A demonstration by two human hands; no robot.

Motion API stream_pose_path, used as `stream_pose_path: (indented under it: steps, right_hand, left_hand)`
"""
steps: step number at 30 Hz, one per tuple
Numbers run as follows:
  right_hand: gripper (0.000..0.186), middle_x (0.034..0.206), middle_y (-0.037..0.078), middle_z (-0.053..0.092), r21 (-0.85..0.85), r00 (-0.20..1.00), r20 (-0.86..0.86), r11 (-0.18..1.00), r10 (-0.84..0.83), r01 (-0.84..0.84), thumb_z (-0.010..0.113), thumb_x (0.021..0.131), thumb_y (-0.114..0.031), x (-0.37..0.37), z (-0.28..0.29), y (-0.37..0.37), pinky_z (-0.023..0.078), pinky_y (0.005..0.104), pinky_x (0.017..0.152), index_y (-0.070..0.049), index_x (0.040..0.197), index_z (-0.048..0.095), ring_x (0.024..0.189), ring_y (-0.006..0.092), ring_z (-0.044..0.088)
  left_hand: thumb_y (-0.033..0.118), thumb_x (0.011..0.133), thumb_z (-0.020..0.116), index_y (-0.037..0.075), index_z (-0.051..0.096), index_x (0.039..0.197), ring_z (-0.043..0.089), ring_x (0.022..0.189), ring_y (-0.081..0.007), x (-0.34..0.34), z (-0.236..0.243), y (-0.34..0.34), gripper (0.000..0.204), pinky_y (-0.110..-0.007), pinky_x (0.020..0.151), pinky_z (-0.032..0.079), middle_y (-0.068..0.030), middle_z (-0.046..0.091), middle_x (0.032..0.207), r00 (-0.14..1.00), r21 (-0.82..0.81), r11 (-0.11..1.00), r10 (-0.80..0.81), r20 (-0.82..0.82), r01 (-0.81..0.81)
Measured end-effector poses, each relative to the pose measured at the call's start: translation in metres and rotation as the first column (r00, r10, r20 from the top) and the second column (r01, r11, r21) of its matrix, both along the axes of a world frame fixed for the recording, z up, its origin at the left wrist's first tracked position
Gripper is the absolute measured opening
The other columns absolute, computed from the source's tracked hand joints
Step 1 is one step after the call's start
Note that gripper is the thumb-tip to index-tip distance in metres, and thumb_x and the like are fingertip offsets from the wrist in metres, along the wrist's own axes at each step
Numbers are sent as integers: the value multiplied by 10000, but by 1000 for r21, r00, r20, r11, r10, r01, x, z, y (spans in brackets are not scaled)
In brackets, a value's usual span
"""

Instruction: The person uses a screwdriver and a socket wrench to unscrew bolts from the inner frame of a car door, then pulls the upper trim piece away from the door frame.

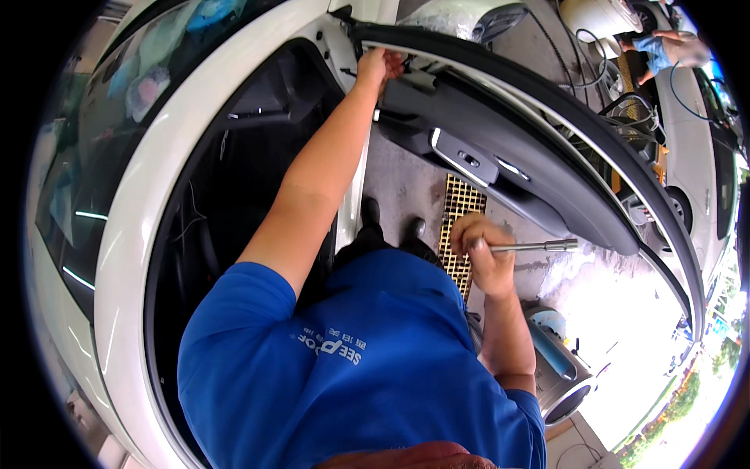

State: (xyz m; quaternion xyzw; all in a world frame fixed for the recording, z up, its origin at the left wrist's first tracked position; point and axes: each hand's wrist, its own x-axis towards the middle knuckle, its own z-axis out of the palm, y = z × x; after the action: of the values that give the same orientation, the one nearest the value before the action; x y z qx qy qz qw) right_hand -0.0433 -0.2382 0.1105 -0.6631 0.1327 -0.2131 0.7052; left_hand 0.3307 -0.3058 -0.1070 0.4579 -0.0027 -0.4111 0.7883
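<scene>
My left arm stretches forward to the hinge-side end of the open car door [484, 156]. There my left hand [378, 66] is at the corner of the dark door panel, fingers curled; what they hold, if anything, is hidden. My right hand [484, 248] is closed round a long silver socket wrench [535, 246], held in front of my body with its socket end pointing right. A grey switch panel [466, 158] sits on the door's inner trim, beside the armrest.
I stand between the white car's door opening [129, 234] and its door. A yellow floor grating [461, 195] runs near my feet. At the right stand a grey cylindrical container [558, 383], hoses [582, 66], another white car [691, 117] and a person [656, 51].
</scene>
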Motion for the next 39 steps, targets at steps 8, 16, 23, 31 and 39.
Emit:
stream_pose_path:
  steps: [8, 16, 23, 31, 39]
  right_hand:
    - [116, 745, 105, 564, -209, 963, -267, 978, -47, -10, 640, 825, -48, -2, -18, 7, 429, 269, 598, 27, 767, 574, 655, 177, 526]
    - [115, 674, 67, 549, -51, 832, -540, 981, 128, -185, 649, 834, -74, -13, -50, 22, 407, 269, 547, 13, 792, 587, 593, 129, 492]
    - [220, 598, 68, 558, -89, 593, -802, 968, 70, -235, 603, 869, -215, -38, -165, 14, 415, 277, 498, 2, 839, 619, 531, 123, 527]
    - [321, 748, 113, 575, 337, 218, -892, 903, 397, -265, 527, 902, -268, -14, -330, 15, 433, 342, 507, 10, 1061, 539, 566, 221, 545]
    - [452, 927, 149, 648, 340, 256, -834, 820, 489, -460, 516, 914, -265, 61, -385, 51, 497, 360, 595, -7, 1277, 436, 712, 250, 633]
  left_hand:
    - [433, 935, 431, 51, 584, 963, 628, 733, -215, 9, -22, -15, 412, -322, 586, 532, -87, 647, 837, 998, 6, 1000, -29, 54, 28]
    - [438, 887, 518, 70, 614, 900, 600, 600, -166, 7, -9, -12, 380, -306, 532, 510, -50, 645, 758, 999, 5, 1000, -19, -45, 19]
    - [237, 938, 349, 2, 623, 927, 632, 570, -248, -13, 19, -13, 361, -381, 487, 519, -138, 656, 751, 989, 105, 992, 59, 138, -74]
    - [186, 888, 507, -16, 597, 870, 593, 515, -200, -23, 25, -5, 222, -321, 444, 485, -94, 589, 648, 908, 29, 949, 291, 301, -314]
    - [197, 892, 436, -31, 589, 856, 593, 468, -211, -21, 27, -3, 277, -325, 410, 495, -131, 623, 695, 973, 69, 971, 225, 41, -227]
